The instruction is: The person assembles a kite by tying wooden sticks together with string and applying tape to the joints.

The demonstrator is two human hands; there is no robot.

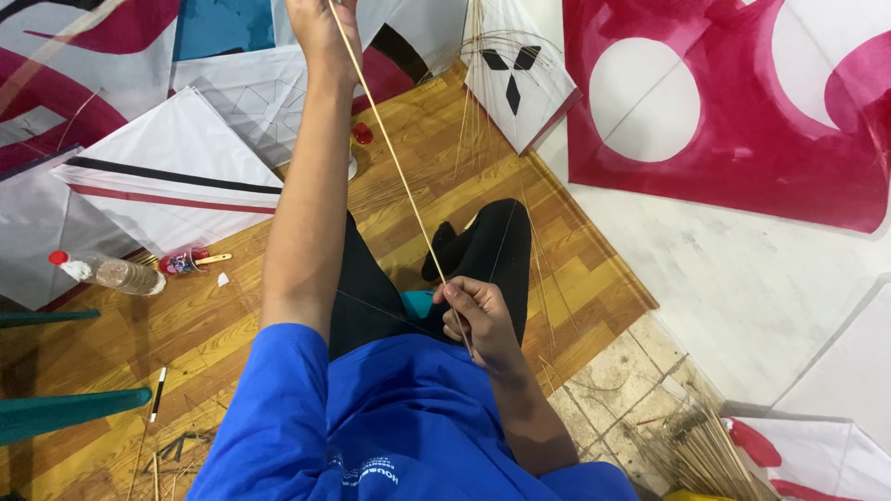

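Note:
A long thin bamboo stick (394, 162) runs from the top of the view down to my lap. My left hand (320, 32) is stretched far out and up, closed around its upper end. My right hand (478, 320) pinches its lower end close to my body, above my black trousers (492, 246). A fine thread (376, 306) crosses my lap near the right hand. I sit on a wooden floor, in a blue shirt (390, 427).
White kites with dark and red stripes (176, 176) lie left; a white kite with black shapes (520, 74) leans ahead. A large red-and-white sheet (742, 102) hangs right. A plastic bottle (116, 272), a small red container (186, 263), loose sticks (696, 455) and a pen (158, 390) lie around.

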